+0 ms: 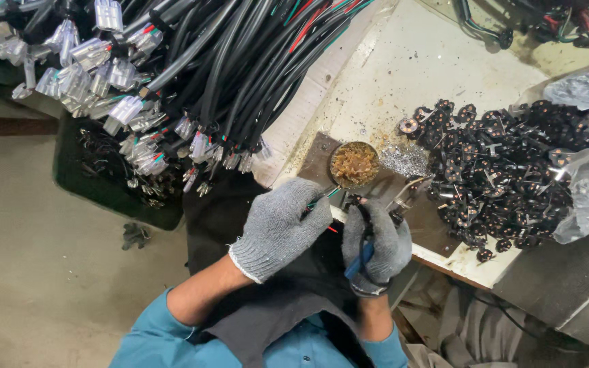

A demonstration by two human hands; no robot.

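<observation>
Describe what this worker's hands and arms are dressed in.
Both the left hand and the right hand wear grey knitted work gloves with ribbed cuffs, the left cuff edged in white. The forearms are uncovered. Teal-blue shirt sleeves are pushed up towards the elbows, under a dark apron.

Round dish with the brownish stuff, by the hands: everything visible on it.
The small round dish looks like shallow metal with a thin, dull rim. It is filled with a tangle of amber-brown material, too fine to identify. It sits upright on a dark plate at the edge of the white bench, with silvery debris on one side and the black parts pile beyond. The gloved left hand is just below it; contact cannot be seen.
</observation>
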